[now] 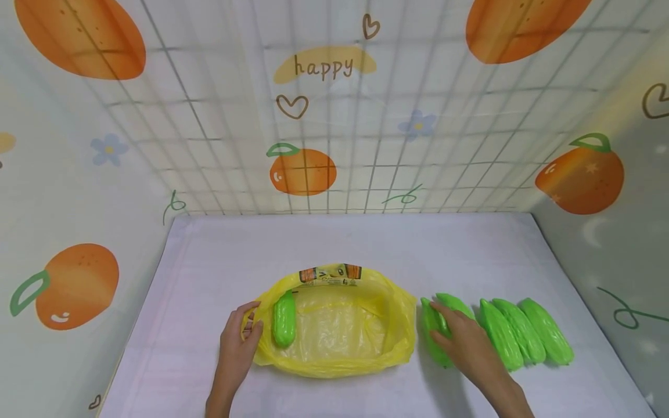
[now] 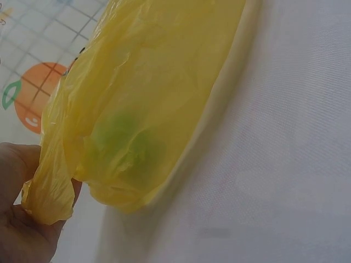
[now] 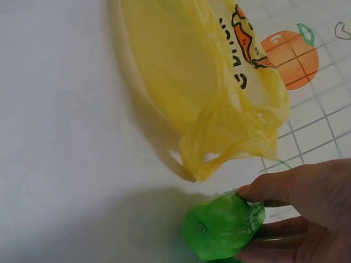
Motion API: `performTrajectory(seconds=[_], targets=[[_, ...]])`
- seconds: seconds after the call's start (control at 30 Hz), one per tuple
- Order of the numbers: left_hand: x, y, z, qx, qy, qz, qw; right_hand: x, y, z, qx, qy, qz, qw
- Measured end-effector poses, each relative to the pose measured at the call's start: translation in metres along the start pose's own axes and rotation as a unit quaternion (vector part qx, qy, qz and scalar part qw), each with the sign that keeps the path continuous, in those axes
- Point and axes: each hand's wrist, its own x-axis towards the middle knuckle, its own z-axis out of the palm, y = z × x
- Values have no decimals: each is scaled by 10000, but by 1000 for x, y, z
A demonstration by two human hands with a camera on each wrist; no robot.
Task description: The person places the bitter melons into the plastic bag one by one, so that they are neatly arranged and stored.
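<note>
at the lower centre-left of the frame, the side of the yellow bag [image 1: 334, 368] is pinched by the left hand [image 1: 240, 332]; if that grip slips, the mouth could be left sagging. inside the bag's left end a green gourd-like piece [image 1: 284, 322] is held, which could be rolled by a tug. at the lower right, a second green piece [image 1: 432, 339] is gripped between thumb and fingers of the right hand [image 1: 464, 342]; its glossy skin could cause a drop, and the neighbouring piece [image 1: 456, 302] could be knocked. farther right, three more pieces [image 1: 520, 334] are lined up.
</note>
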Motion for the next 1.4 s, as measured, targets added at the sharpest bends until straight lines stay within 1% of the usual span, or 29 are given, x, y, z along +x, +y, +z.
performTrajectory(seconds=[0.17,0.43,0.63,0.9,1.1,1.4], targets=[[0,0,-1,-10,-49,-93,9999,5,-4,-7,135,-9,-11,9999],[0,-1,-2,-24,-66,-126,9999,9,-15,-24,179,-129,149,9996],[1,-1,-2,-6,-60,-122,9999,11,-22,-31,230,-172,247,9993],[0,1,-2,32,-80,-179,9998,12,-30,-39,318,-143,192,9992],[-1,2,-3,25,-82,-202,9998,12,-34,-43,446,-51,105,9989],[-1,1,-2,-16,-55,-147,9999,13,-45,-50,714,-68,67,9974]])
